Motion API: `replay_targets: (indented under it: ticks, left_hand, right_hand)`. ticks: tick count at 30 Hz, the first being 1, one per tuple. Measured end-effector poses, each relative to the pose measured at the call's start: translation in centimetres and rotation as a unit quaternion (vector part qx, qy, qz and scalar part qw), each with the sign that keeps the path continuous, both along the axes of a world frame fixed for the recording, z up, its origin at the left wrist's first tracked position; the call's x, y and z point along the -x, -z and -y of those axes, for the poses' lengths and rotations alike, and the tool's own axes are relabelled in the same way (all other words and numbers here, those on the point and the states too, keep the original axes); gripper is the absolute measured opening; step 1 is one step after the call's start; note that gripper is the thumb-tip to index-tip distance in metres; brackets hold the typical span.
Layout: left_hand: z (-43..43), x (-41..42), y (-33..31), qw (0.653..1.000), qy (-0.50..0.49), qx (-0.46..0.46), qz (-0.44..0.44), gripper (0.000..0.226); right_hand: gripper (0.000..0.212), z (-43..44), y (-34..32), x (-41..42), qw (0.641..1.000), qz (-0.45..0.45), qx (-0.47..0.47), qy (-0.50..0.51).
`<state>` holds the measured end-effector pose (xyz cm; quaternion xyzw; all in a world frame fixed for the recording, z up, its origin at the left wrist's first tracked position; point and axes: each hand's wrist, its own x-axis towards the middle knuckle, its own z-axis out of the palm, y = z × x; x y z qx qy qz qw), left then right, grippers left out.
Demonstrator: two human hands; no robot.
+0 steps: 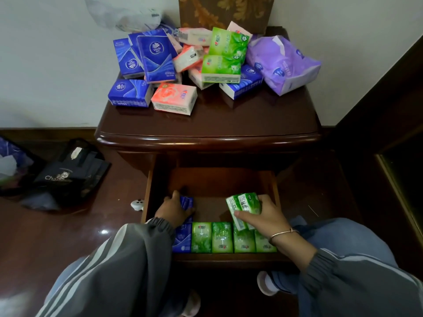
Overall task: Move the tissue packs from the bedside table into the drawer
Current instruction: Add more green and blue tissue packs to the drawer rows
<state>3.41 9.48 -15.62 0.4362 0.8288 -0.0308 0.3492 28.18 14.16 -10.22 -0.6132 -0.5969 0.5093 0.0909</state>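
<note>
1. Tissue packs (174,100), blue, pink and green, lie heaped on the table (229,124).
2. Drawer (215,181) below stands pulled out; a row of packs (223,237), one blue then four green, stands along its front.
3. Left hand (171,209) grips a blue pack (186,202) at the drawer's left side.
4. Right hand (263,216) holds two green packs (242,204) just over the row's right end.

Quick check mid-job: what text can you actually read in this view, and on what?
"Vinda": upright blue tissue pack on the bedside table.
"Cha", rest hidden: dark bag on the floor.
Print on green pack, pink pack, purple pack: too blurred to read.
</note>
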Motion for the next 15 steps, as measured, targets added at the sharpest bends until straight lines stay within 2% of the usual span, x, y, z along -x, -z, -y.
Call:
replay_targets:
  ticks: [3, 8, 12, 15]
  left_hand:
    - [-0.2, 0.3, 0.4, 1.0, -0.018, -0.015, 0.008, 0.066]
    - [-0.4, 0.6, 0.2, 0.987, -0.069, -0.113, -0.088, 0.053]
    - [-0.5, 0.0, 0.0, 0.979, 0.01, -0.046, -0.199, 0.051]
    - [-0.4, -0.4, -0.1, 0.952, 0.071, -0.008, -0.299, 0.043]
  right_hand:
    - [0.059, 0.1, -0.1, 0.2, 1.0, -0.005, 0.0, -0.005]
    - [0.055, 0.2, -0.4, 0.5, 1.0, -0.008, -0.003, -0.01]
    - [0.053, 0.3, -0.7, 0.5, 1.0, -0.008, -0.002, -0.012]
    - [0.052, 0.3, -0.9, 0.5, 1.0, -0.008, -0.003, -0.015]
